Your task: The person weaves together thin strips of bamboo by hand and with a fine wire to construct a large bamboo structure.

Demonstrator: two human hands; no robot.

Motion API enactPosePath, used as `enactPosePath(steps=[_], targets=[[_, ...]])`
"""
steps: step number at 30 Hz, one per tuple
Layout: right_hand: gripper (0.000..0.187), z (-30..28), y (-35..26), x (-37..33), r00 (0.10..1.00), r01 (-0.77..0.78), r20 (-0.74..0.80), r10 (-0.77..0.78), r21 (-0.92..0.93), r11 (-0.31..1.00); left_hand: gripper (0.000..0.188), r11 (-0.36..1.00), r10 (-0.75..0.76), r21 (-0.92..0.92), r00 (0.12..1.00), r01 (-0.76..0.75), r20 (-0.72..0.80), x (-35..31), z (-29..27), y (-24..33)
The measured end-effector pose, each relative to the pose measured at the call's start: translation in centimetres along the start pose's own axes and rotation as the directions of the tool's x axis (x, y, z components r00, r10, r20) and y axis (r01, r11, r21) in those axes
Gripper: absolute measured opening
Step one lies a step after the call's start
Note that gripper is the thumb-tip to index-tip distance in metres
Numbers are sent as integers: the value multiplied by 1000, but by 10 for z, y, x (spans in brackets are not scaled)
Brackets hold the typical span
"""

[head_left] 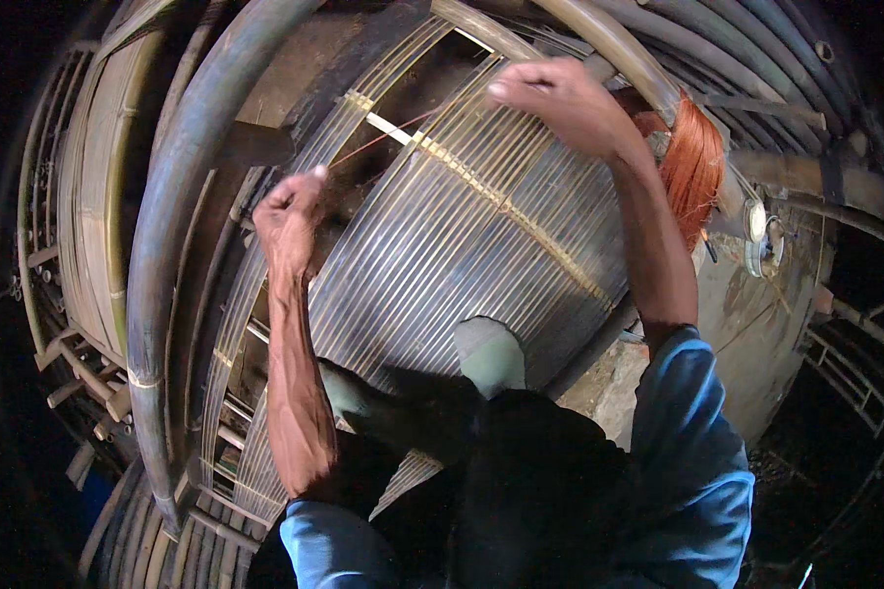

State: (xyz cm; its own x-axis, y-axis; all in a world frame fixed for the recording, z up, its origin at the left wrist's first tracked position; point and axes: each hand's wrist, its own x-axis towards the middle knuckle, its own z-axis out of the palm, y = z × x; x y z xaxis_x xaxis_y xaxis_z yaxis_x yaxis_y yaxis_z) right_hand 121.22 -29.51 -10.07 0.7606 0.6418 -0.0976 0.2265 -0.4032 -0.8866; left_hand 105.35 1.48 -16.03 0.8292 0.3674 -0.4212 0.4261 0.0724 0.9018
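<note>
A thin reddish-brown string (378, 140) stretches at a slant above a panel of narrow bamboo slats (432, 245). Its lower left end is pinched between the thumb and fingers of my left hand (293, 211). My right hand (560, 103) is closed over the far part of the panel, and the string runs up toward its fingertips. A pale crosspiece (506, 201) with a row of bindings crosses the slats. Between the main panel and a narrower strip of slats (359, 123) on the left there is a gap, bridged by a light bamboo stick (391, 129).
A bundle of orange-red strands (692, 167) hangs beside my right forearm. Thick bamboo poles (196, 177) curve along the left and more lie at the upper right. A round pale-rimmed object (756, 231) sits at the right. One grey-green covered foot (491, 353) rests on the slats.
</note>
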Motion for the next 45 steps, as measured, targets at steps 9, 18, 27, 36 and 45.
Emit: enactPosePath(steps=[9, 18, 27, 36, 45], targets=[[85, 91, 71, 114, 946, -180, 145, 291, -513, 839, 30, 445, 416, 872, 909, -205, 1, 62, 65, -90], [44, 127, 126, 133, 910, 62, 361, 205, -606, 793, 14, 964, -261, 62, 965, 259, 34, 115, 119, -70], [18, 124, 127, 146, 971, -61, 218, 97, -165, 984, 12, 926, -304, -142, 913, 351, 270, 121, 90, -80], [38, 22, 79, 33, 981, 70, -170, 94, 760, 646, 19, 986, -159, 61, 983, 153, 90, 73, 73, -39], [40, 4, -15, -48, 933, 254, -360, 20, 694, 674, 70, 984, 102, -162, 981, -75, 166, 38, 114, -36]])
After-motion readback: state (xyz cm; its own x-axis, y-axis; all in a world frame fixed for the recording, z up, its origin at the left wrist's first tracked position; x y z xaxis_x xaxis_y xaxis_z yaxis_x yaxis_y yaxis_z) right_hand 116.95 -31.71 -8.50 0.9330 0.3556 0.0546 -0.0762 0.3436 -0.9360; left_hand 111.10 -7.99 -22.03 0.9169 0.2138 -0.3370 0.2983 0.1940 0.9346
